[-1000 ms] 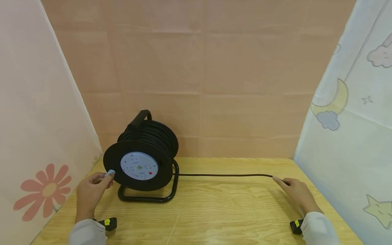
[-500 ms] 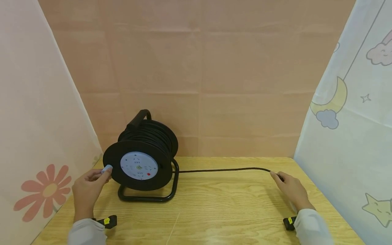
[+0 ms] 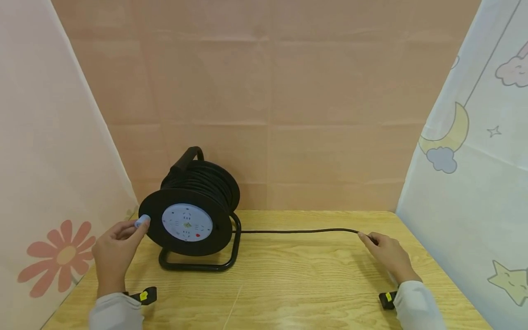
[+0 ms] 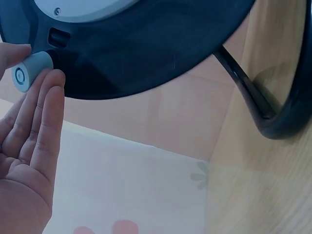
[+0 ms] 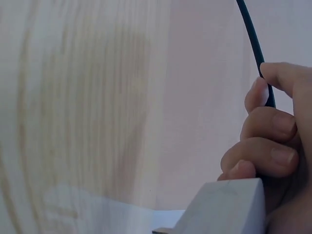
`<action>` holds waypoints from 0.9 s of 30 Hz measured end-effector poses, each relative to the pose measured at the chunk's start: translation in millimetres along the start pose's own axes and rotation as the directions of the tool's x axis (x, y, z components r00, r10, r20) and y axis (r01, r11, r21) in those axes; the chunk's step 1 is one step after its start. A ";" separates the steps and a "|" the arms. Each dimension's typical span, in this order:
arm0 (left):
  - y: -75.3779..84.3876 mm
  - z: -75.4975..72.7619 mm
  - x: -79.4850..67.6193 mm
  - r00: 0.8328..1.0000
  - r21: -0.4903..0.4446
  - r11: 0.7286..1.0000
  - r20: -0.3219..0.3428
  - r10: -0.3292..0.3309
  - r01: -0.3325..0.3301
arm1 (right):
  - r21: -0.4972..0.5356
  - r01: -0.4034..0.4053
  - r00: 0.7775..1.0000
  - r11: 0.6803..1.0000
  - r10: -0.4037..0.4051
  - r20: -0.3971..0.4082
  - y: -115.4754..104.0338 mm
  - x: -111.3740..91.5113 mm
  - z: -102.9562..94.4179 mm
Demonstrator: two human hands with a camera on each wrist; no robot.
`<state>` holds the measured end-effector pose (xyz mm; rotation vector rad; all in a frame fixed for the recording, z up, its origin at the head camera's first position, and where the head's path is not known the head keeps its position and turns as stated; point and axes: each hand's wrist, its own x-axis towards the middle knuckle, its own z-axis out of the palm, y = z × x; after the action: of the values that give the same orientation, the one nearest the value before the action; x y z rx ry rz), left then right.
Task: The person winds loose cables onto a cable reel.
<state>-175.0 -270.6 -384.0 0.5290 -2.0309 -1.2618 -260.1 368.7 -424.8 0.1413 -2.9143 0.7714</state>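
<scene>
A black cable reel (image 3: 162, 240) stands upright on its tubular frame at the left of the table, its round pale socket panel (image 3: 177, 220) facing me. My left hand (image 3: 117, 250) pinches the light-blue crank knob (image 3: 142, 221) at the disc's left edge; the left wrist view shows thumb and fingers around that knob (image 4: 35, 69). From the reel's right side a black cable (image 3: 288, 231) runs across to my right hand (image 3: 389, 254). Thumb and index finger pinch this cable (image 5: 254, 41) in the right wrist view, the other fingers curled; its end is hidden by the hand.
The reel's carrying handle (image 3: 185, 158) points up. Behind the wooden table (image 3: 268, 284) hangs a peach cloth (image 3: 330, 114), with patterned cloths at left and right. A pale block (image 5: 222, 207) sits below the right fingers; I cannot tell what it is.
The knob has moved up and slightly left with my left hand, and the socket panel has turned slightly clockwise. My right hand has moved left, towards the reel, with the cable.
</scene>
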 end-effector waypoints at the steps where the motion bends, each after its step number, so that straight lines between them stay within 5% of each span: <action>1: 1.7 0.0 -0.1 1.000 -0.004 1.000 -0.004 0.004 -0.004 | 0.004 0.009 1.000 1.000 -0.009 -0.001 -0.7 -1.0 0.3; 9: 17.1 -1.2 -3.0 0.999 -0.014 0.999 -0.028 0.031 -0.032 | 0.043 0.099 0.994 0.994 -0.101 0.037 -9.1 -4.6 1.6; 22: 36.2 -3.8 -7.2 0.997 0.010 0.997 -0.039 0.070 -0.070 | 0.075 0.119 0.988 0.990 -0.125 0.086 -18.4 1.6 11.4; 27: 46.6 -2.1 -10.6 0.984 0.074 0.982 -0.039 0.176 -0.173 | 0.062 0.101 0.990 0.993 -0.107 0.090 -16.7 4.9 11.4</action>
<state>-165.6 -244.2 -345.2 0.3982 -2.0413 -1.0685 -264.0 348.2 -425.8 0.3409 -2.9442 0.8540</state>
